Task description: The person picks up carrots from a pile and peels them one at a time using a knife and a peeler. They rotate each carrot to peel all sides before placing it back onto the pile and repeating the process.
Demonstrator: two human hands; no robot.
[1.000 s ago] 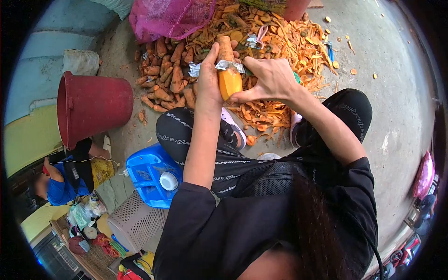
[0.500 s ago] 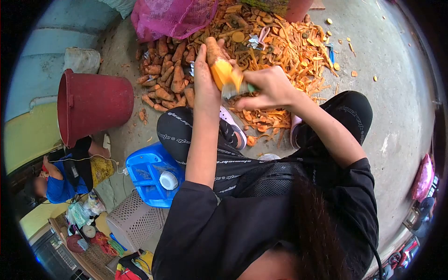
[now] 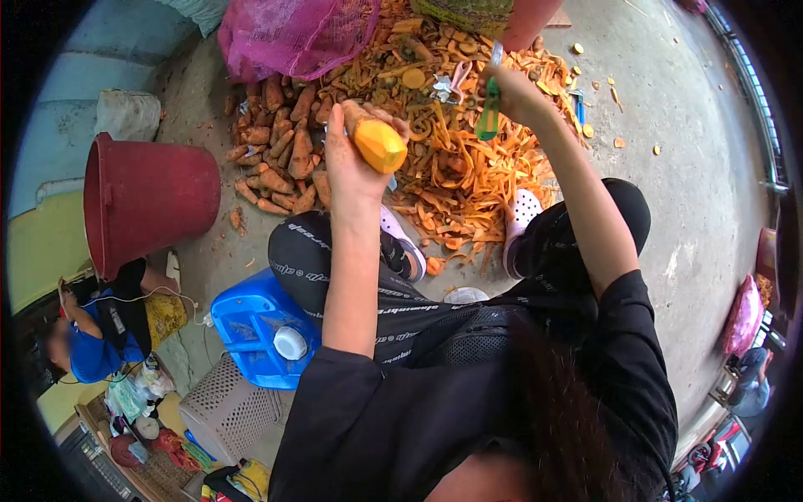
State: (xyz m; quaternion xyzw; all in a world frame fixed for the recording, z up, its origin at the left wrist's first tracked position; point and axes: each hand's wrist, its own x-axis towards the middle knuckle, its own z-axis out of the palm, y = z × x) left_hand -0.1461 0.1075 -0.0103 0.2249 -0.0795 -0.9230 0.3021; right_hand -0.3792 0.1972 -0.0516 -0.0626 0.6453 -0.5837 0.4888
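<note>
A thick carrot [image 3: 381, 144] is in my left hand [image 3: 355, 159], whose fingers wrap round its unpeeled brownish part. Its near end is peeled to bright orange with flat facets. My right hand [image 3: 520, 94] is closed on a green-handled peeler [image 3: 488, 113], raised away from the carrot to the right. The peeler's metal end [image 3: 497, 55] points away from me, over the far peelings. Beneath and beyond my hands spreads a heap of orange peelings [image 3: 456, 155]. Unpeeled carrots [image 3: 280, 138] lie piled to the left of it.
A pink mesh sack [image 3: 297, 38] stands behind the carrots. A pink-handled tool [image 3: 460, 77] lies on the peelings. To my left are a dark red bucket [image 3: 159, 197], a blue jerrycan [image 3: 259, 322] and a perforated basket [image 3: 230, 406]. A person in blue [image 3: 99, 347] sits at far left.
My right hand has drawn the peeler off the carrot and lifted it away to the upper right. My left hand has shifted slightly left, turning the carrot's peeled end towards me.
</note>
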